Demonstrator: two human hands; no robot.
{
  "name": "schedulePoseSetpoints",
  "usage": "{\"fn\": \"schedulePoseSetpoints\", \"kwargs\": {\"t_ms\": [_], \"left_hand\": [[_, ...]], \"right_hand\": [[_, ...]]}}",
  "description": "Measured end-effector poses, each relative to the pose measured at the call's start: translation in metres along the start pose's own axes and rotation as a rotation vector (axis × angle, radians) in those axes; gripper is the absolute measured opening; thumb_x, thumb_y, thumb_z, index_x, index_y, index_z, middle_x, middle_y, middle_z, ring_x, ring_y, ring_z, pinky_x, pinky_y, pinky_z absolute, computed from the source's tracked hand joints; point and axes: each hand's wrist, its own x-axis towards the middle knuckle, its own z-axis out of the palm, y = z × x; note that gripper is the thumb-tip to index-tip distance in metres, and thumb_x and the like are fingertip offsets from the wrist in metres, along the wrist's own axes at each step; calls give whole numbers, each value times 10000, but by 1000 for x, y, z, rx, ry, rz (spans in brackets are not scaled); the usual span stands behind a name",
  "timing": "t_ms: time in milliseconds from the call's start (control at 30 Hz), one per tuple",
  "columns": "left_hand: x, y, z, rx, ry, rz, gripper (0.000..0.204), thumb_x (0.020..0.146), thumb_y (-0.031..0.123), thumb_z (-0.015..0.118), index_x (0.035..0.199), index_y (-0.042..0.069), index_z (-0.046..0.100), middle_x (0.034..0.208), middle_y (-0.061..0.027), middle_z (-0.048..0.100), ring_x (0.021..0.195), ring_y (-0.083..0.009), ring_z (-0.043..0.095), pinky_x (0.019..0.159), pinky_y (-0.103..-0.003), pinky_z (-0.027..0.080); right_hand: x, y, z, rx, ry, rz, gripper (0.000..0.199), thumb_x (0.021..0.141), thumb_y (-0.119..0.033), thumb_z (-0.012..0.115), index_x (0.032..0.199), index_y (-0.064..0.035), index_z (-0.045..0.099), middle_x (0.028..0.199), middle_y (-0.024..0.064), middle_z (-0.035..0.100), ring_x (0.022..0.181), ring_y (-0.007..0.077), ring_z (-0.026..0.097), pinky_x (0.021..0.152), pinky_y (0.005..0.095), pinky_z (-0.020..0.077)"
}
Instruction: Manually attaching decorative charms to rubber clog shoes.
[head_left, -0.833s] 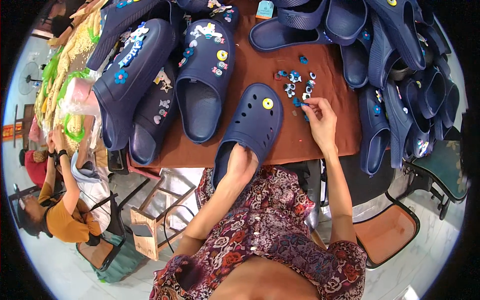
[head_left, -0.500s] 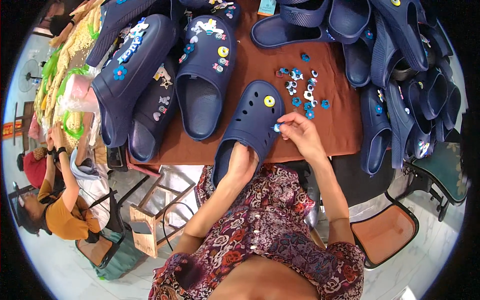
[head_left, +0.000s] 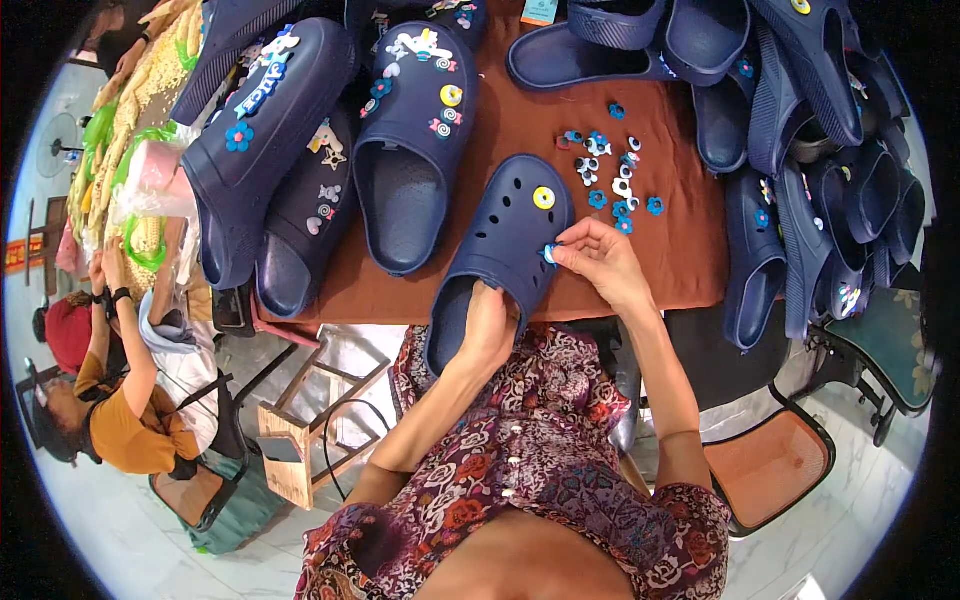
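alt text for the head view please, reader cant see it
A person's left hand is inside a navy clog bearing a yellow charm, while the right hand pinches a blue-and-white charm at the clog's right edge. Loose charms lie on brown cloth near more navy clogs.

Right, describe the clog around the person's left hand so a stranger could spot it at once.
Find the brown cloth and go to its near edge. There a dark blue clog points its toe away, left hand inside, right hand pinching a blue charm at its side. Unlike the charm-laden clogs to its left, it has mostly bare holes and one yellow ring charm.
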Motion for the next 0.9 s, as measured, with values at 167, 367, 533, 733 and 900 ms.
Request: {"fn": "schedulePoseSetpoints", "kwargs": {"t_ms": [167, 367, 533, 733, 900], "left_hand": [[-1, -2, -2, 19, -5, 18, 427, 1025, 239, 396, 1373, -8, 418, 1346, -81, 526, 1213, -172, 524, 1037, -322, 425], [1, -5, -7, 54, -30, 0, 461, 1026, 306, 386, 1373, 7, 429, 1374, -103, 501, 1251, -213, 499, 1086, -376, 385], [-2, -2, 0, 42, -36, 2, 438, 1028, 274, 378, 1364, 0, 440, 1363, -103, 512, 1245, -213, 503, 1084, -373, 386], [-4, 4, 2, -9, 62, -30, 387, 999, 131, 368, 1344, -31, 440, 1332, -102, 525, 1210, -188, 525, 1039, -335, 419], [-7, 10, -10, 17, -5, -5, 412, 934, 66, 436, 1327, -57, 442, 1314, -108, 531, 1187, -196, 538, 1033, -328, 409]], "right_hand": [[-3, 0, 7, 19, 29, -5, 154, 844, -88, 739, 923, -57, 611, 815, -16, 632, 704, 23, 554, 622, 169, 428], [-3, 11, 10, 87, 103, -5, 207, 813, -62, 765, 927, -57, 592, 752, -58, 527, 676, 8, 484, 616, 152, 414], [-3, 15, 14, 100, 151, -17, 234, 814, -59, 764, 955, -65, 578, 771, -67, 493, 692, 7, 466, 610, 155, 392], [-12, 28, 35, 84, 218, -251, 166, 908, -51, 654, 1064, -39, 597, 826, -52, 511, 761, 17, 478, 669, 176, 410], [-12, 23, 19, 75, 109, -210, 160, 921, -63, 640, 1073, -23, 609, 867, -42, 521, 769, 24, 494, 679, 174, 425]]}}
